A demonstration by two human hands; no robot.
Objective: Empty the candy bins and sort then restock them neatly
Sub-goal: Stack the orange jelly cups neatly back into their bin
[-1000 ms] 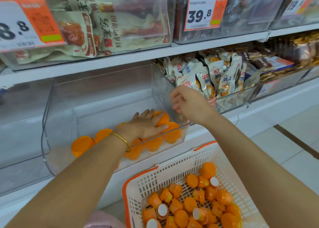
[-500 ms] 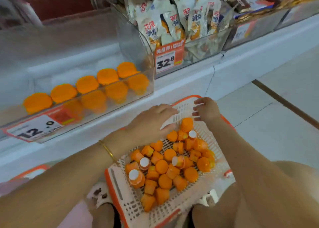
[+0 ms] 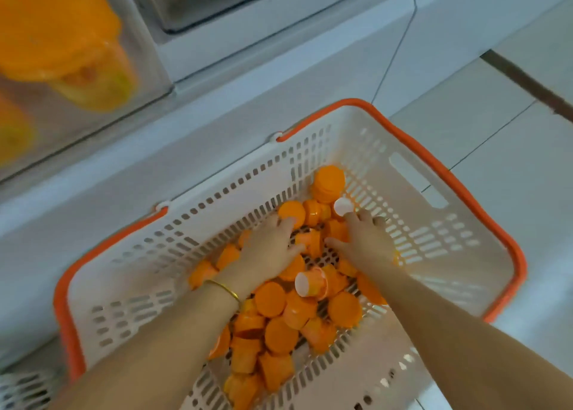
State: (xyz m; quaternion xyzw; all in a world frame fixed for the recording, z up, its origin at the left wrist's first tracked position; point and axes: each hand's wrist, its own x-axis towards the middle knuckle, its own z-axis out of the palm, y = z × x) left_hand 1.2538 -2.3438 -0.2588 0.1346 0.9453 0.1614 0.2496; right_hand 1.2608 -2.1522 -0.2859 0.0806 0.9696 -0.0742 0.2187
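A white plastic basket [image 3: 376, 144] with an orange rim stands on the floor below me. It holds several small orange jelly cups [image 3: 269, 299], some upright, some tipped so that their white bases show. Both my hands are down among the cups. My left hand [image 3: 268, 250], with a gold bangle on its wrist, lies over the pile with its fingertips on an orange-lidded cup [image 3: 291, 212]. My right hand [image 3: 369, 243] is spread beside it, its fingers touching a white-based cup [image 3: 342, 206]. Neither hand visibly grips a cup.
At the top left a clear shelf bin [image 3: 148, 65] holds blurred orange cups [image 3: 62, 37]. The white shelf base [image 3: 248, 78] runs behind the basket. Pale floor tiles [image 3: 496, 124] lie to the right. Another basket's white lattice [image 3: 21, 391] shows at the bottom left.
My left hand left the cups in the shelf bin and my right hand left the bin's edge. Both dropped into the basket, and my view tilted down onto it.
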